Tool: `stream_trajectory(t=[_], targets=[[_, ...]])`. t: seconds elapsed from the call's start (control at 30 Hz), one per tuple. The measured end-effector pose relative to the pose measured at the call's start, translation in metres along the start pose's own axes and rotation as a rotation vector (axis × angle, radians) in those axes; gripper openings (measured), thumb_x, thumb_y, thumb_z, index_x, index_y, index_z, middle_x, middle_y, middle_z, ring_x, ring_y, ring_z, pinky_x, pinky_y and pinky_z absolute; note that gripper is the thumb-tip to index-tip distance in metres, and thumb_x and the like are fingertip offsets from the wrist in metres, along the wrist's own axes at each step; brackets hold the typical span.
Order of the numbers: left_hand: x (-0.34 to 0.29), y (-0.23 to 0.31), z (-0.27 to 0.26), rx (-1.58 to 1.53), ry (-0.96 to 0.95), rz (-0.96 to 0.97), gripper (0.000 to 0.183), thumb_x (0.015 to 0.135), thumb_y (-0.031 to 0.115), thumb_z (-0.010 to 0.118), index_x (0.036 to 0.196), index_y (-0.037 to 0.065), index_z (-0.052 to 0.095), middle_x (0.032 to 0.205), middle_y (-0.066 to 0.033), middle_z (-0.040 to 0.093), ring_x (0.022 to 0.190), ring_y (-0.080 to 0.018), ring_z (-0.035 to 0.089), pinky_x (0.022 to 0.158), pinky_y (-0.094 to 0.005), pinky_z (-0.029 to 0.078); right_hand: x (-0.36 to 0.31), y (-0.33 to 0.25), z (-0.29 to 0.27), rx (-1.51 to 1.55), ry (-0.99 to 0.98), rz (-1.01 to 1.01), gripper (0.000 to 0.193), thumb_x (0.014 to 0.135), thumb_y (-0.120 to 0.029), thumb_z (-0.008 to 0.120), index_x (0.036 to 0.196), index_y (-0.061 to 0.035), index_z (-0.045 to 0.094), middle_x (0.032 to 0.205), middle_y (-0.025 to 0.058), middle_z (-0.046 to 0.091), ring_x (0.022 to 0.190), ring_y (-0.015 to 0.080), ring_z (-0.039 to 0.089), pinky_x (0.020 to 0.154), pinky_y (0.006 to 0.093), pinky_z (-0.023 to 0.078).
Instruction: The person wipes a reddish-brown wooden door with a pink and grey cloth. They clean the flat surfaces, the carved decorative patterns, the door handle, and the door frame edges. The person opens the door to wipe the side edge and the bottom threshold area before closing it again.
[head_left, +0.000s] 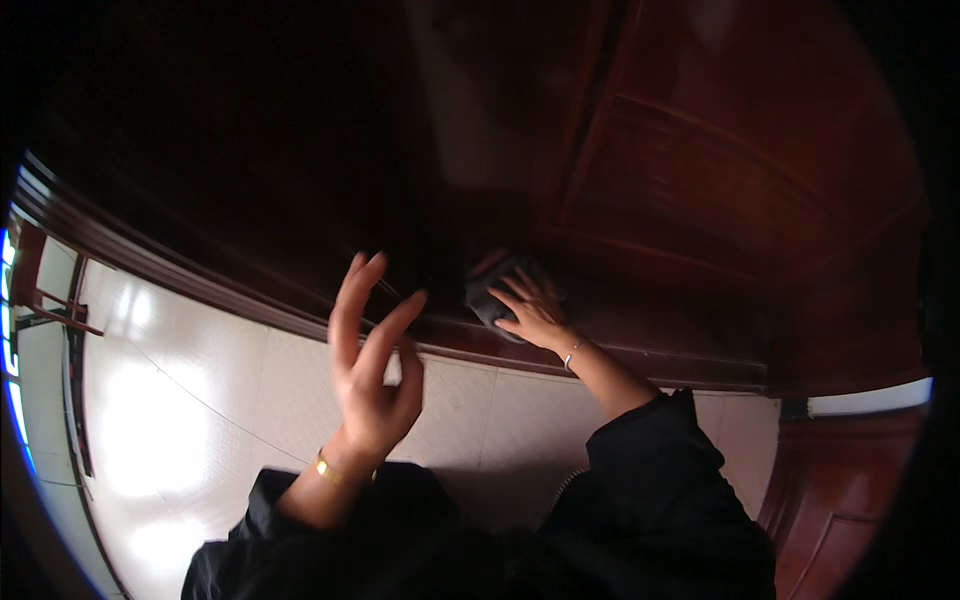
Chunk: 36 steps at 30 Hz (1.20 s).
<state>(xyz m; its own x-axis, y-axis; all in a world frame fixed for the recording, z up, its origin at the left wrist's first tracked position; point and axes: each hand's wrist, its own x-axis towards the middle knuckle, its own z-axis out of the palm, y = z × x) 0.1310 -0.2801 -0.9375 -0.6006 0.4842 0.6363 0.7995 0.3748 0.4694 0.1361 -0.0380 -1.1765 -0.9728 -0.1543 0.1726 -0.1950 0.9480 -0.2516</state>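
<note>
Glossy, dark red panelled wood [700,190] spreads beyond the left hand [372,385] and right hand [537,315], with pale floor [455,410] below them. Against the wood lies a dark, rumpled cloth [483,298], directly under the right hand, to the right of the left one. The right hand rests flat on it, fingers spread; the left is loosely open, fingers apart and bent, a gold band [326,468] at its wrist.

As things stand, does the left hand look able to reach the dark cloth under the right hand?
Probably yes: the left hand seems empty, and nothing visible blocks its way to the dark cloth, whose left side is uncovered. The right hand covers another part.
</note>
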Motion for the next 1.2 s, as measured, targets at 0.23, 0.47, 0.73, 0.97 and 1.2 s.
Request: stream_trajectory(t=[0.23, 0.47, 0.73, 0.97, 1.2], targets=[[-0.009, 0.033, -0.050, 0.117, 0.002, -0.161, 0.031, 0.075, -0.007, 0.039, 0.099, -0.001, 0.057, 0.132, -0.0232, 0.035, 0.129, -0.0413, 0.031, 0.101, -0.0526, 0.036, 0.069, -0.050, 0.064, 0.113, 0.023, 0.059, 0.062, 0.071, -0.042, 0.064, 0.127, -0.0186, 0.051, 0.127, 0.0118, 0.047, 0.125, 0.0306, 0.034, 0.102, 0.0572, 0.020], [-0.006, 0.035, -0.002, 0.061, -0.151, -0.267, 0.038, 0.069, -0.013, 0.041, 0.099, -0.001, 0.061, 0.131, -0.0192, 0.040, 0.126, -0.0353, 0.038, 0.099, -0.0470, 0.040, -0.003, 0.023, 0.038, 0.051, 0.176, 0.107, 0.040, 0.070, -0.028, 0.066, 0.108, -0.0144, 0.061, 0.118, 0.0069, 0.054, 0.118, 0.0241, 0.045, 0.088, 0.0486, 0.038], [-0.007, 0.029, 0.014, -0.005, -0.213, -0.245, 0.040, 0.071, -0.010, 0.041, 0.104, 0.002, 0.060, 0.129, -0.0155, 0.044, 0.124, -0.0327, 0.040, 0.096, -0.0409, 0.044, -0.281, 0.228, -0.085, -0.242, 0.062, 1.267, 0.044, 0.087, -0.032, 0.046, 0.124, -0.0095, 0.048, 0.131, 0.0132, 0.044, 0.123, 0.0298, 0.038, 0.095, 0.0521, 0.034], [-0.012, 0.032, 0.089, 0.076, -0.458, -0.020, 0.046, 0.071, -0.014, 0.045, 0.111, 0.006, 0.058, 0.132, -0.0159, 0.040, 0.129, -0.0314, 0.034, 0.102, -0.0440, 0.037, -0.156, 0.081, -0.032, -0.077, 0.283, 0.682, 0.039, 0.073, -0.028, 0.066, 0.107, -0.0079, 0.060, 0.126, 0.0161, 0.047, 0.122, 0.0338, 0.038, 0.097, 0.0602, 0.028], [-0.055, -0.001, 0.219, 0.107, -0.883, 0.065, 0.063, 0.068, 0.002, 0.061, 0.128, 0.008, 0.044, 0.145, -0.0151, 0.023, 0.136, -0.0413, 0.012, 0.106, -0.0548, 0.019, -0.177, 0.121, -0.036, -0.098, 0.348, 0.541, 0.037, 0.071, -0.026, 0.061, 0.105, -0.0108, 0.060, 0.113, 0.0106, 0.052, 0.113, 0.0281, 0.044, 0.088, 0.0511, 0.035]])
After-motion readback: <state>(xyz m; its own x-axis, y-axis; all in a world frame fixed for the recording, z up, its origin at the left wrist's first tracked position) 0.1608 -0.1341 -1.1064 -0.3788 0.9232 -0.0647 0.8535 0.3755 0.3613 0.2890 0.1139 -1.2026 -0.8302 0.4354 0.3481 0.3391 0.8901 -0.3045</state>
